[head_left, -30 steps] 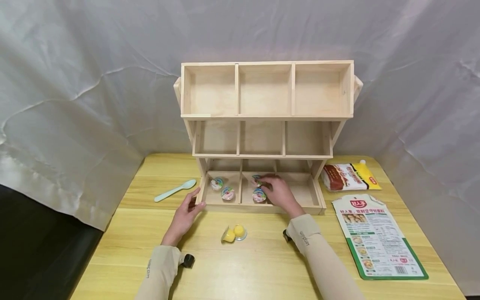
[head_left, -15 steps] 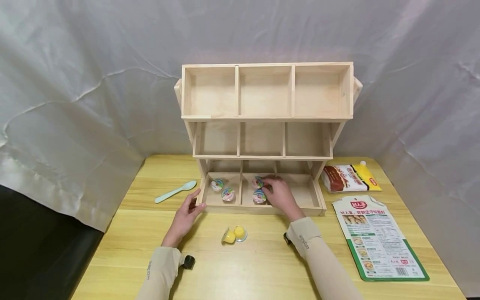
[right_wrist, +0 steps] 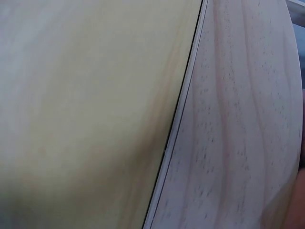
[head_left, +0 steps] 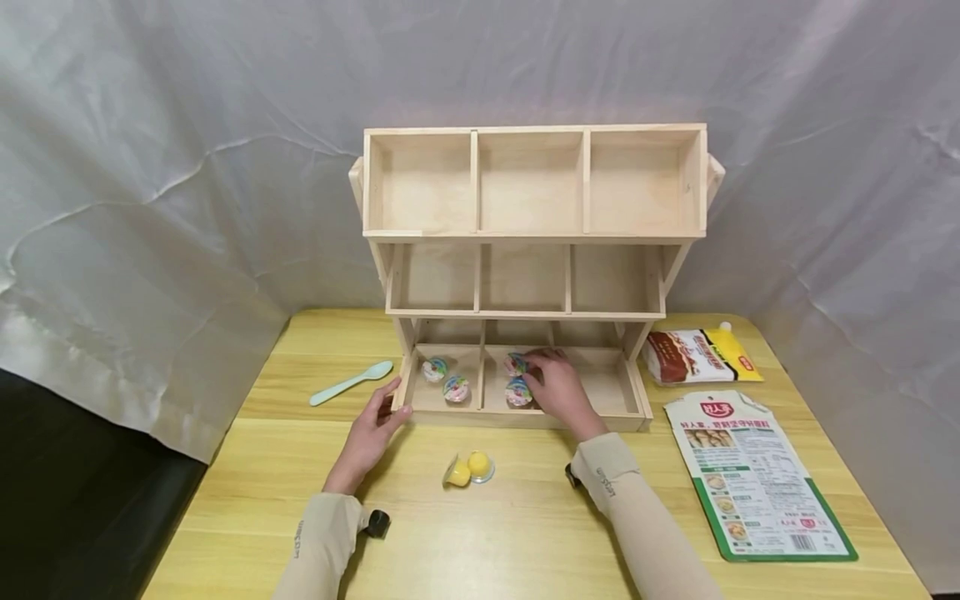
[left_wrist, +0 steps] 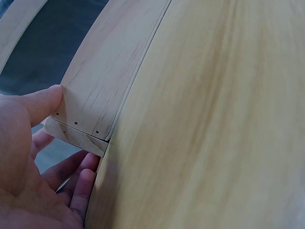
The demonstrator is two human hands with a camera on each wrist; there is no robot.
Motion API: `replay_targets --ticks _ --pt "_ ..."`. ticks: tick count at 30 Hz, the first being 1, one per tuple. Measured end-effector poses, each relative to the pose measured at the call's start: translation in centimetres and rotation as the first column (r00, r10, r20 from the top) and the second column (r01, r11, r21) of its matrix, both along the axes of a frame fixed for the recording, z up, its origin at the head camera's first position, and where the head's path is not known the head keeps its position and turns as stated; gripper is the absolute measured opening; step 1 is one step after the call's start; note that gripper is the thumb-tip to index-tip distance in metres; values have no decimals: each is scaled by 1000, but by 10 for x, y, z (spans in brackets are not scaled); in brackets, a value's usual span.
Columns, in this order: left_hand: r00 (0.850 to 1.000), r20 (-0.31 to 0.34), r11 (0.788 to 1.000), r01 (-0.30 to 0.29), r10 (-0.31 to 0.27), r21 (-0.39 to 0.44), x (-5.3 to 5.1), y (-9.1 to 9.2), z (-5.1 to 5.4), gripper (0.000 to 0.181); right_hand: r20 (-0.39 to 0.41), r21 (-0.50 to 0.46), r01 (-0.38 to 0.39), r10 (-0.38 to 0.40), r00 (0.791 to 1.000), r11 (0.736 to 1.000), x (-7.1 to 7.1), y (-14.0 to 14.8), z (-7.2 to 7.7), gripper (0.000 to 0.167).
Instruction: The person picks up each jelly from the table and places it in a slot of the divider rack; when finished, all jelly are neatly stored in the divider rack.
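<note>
A tiered wooden rack [head_left: 532, 234] stands on the table, with compartments in each tier. My left hand [head_left: 369, 429] grips the front left corner of the bottom tier; the left wrist view shows the thumb on the front board [left_wrist: 95, 81] and the fingers bent around its end. Inside the bottom middle compartment, my right hand [head_left: 558, 387] pinches a jelly cup [head_left: 514, 364] with a printed lid. Just in front of it sits another jelly cup [head_left: 517, 392]. The bottom left compartment holds two more, a rear cup [head_left: 434, 369] and a front cup [head_left: 456, 388]. The right wrist view hides the fingertips.
Two yellow cups [head_left: 457, 472] lie on the table before the rack, one tipped sideways. A pale green spoon [head_left: 351, 383] lies left. On the right are a red, white and yellow spouted pouch [head_left: 701, 354] and a flat green-and-white packet [head_left: 761, 475].
The head view has shifted very slightly. My right hand stays at the rear jelly cup in the middle compartment, and the left hand keeps its place on the corner.
</note>
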State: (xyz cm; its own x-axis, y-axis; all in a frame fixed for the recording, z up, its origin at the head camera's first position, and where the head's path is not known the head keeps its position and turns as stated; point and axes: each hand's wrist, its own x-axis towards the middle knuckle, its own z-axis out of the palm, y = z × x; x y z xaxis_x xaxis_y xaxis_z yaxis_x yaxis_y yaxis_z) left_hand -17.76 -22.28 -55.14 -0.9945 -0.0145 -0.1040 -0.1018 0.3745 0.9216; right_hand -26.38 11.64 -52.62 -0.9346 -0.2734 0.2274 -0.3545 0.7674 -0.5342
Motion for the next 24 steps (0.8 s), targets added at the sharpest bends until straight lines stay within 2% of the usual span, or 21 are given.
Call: replay_targets --ticks 7,12,18,24 --pt "1000 3 1000 2 -2 0 -1 0 0 63 -1 -51 16 -16 1000 999 2 2 3 32" --pt "1000 12 1000 6 -6 2 -1 -1 1 64 -14 -97 21 -22 1000 995 11 4 11 31" --pt "1000 0 1000 7 -7 -7 -1 -2 0 66 21 -171 -34 38 999 985 39 1 28 35" --pt "1000 -10 1000 6 -6 -9 -1 -2 -2 65 74 -251 -147 170 983 957 72 -10 32 37"
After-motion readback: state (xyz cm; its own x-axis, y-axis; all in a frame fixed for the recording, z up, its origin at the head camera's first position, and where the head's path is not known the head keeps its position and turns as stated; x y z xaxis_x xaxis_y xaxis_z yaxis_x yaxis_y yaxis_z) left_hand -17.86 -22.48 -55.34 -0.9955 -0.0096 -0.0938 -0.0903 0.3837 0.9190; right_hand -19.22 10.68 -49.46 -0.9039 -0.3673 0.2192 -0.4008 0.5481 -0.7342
